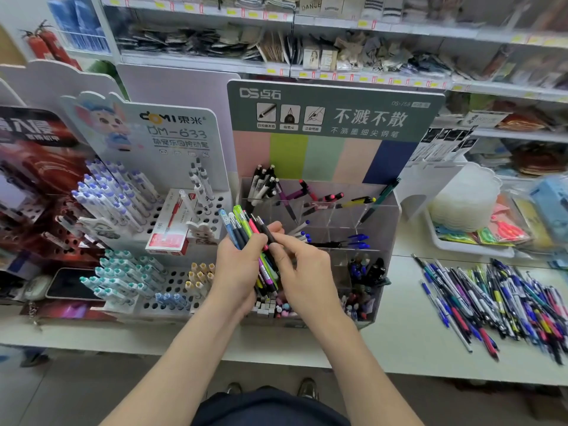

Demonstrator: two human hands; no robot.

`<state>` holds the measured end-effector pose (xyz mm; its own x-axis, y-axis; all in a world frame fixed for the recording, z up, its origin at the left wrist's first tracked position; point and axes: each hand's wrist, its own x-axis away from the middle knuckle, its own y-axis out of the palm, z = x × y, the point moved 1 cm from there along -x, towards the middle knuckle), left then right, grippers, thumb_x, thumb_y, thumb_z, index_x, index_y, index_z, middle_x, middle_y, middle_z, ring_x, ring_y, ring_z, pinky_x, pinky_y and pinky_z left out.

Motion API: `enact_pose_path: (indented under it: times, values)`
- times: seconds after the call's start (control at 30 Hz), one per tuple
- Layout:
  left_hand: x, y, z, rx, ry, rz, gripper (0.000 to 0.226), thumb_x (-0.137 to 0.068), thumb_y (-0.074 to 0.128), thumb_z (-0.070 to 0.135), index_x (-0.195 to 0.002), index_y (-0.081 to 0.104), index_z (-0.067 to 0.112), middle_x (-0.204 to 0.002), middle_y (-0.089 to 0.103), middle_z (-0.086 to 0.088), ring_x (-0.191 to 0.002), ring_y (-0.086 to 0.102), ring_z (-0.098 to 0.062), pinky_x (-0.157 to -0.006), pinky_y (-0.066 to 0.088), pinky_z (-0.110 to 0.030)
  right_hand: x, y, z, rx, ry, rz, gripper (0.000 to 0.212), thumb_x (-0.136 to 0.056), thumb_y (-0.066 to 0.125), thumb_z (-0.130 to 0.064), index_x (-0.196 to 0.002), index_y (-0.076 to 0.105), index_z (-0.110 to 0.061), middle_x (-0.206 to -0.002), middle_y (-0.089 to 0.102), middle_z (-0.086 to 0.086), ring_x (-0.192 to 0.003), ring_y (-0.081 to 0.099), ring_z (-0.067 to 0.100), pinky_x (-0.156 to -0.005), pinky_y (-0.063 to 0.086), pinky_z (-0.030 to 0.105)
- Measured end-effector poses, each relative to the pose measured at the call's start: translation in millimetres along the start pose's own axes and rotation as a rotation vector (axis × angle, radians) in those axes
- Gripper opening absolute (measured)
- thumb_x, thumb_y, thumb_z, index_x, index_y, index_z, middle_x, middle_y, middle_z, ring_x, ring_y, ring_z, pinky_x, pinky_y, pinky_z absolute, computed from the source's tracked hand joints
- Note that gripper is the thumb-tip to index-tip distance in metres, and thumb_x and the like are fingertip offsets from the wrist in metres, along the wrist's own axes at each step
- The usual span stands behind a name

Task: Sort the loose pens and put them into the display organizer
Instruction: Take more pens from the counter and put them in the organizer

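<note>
My left hand [238,265] grips a bunch of pens [238,221], standing up. My right hand [302,267] fingers [289,241] pinch one black pen [265,230] in it. The organizer [390,229] sits just behind, at the worktop's back edge.

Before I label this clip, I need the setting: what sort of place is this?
Probably a stationery shop: branded pen display stands, shelves with yellow price tags, and a pile of loose pens on the counter.
</note>
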<state>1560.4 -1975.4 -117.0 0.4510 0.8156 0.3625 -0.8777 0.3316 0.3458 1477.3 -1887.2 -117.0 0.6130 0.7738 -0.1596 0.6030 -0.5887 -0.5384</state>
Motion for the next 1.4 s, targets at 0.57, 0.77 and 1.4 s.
enact_pose_path:
  times: [0.57, 0.77, 1.4]
  values:
    - [1.1, 39.2, 11.0, -0.427, 0.107, -0.059, 0.007, -0.090, 0.066, 0.007, -0.094, 0.071, 0.009, -0.086, 0.073, -0.015, -0.082, 0.071, -0.027, -0.085, 0.064, -0.058, -5.0, -58.8, 17.6, 0.105, 0.058, -0.108, 0.037, -0.113, 0.049, -0.028, -0.148, 0.057, -0.028, -0.111, 0.072, -0.009, -0.094, 0.064, 0.001, -0.080, 0.047, 0.013]
    - [5.2, 73.7, 5.5, -0.402, 0.062, -0.228, 0.017, -0.098, 0.057, -0.004, -0.114, 0.062, 0.000, -0.098, 0.079, -0.005, -0.088, 0.081, -0.025, -0.082, 0.065, -0.050, -8.7, -109.5, 29.8, 0.282, 0.022, -0.076, 0.041, -0.113, 0.044, -0.022, -0.153, 0.050, -0.019, -0.130, 0.065, 0.000, -0.114, 0.060, 0.016, -0.097, 0.046, 0.029]
    - [3.1, 122.0, -22.1, -0.299, -0.070, -0.278, 0.027, -0.102, 0.058, -0.003, -0.128, 0.060, 0.005, -0.101, 0.081, -0.010, -0.091, 0.080, -0.032, -0.073, 0.065, -0.038, -120.1, -210.2, 47.1, 0.620, 0.079, -0.212, 0.034, -0.101, 0.056, -0.009, -0.130, 0.075, -0.010, -0.124, 0.074, 0.010, -0.115, 0.067, 0.030, -0.088, 0.042, 0.024]
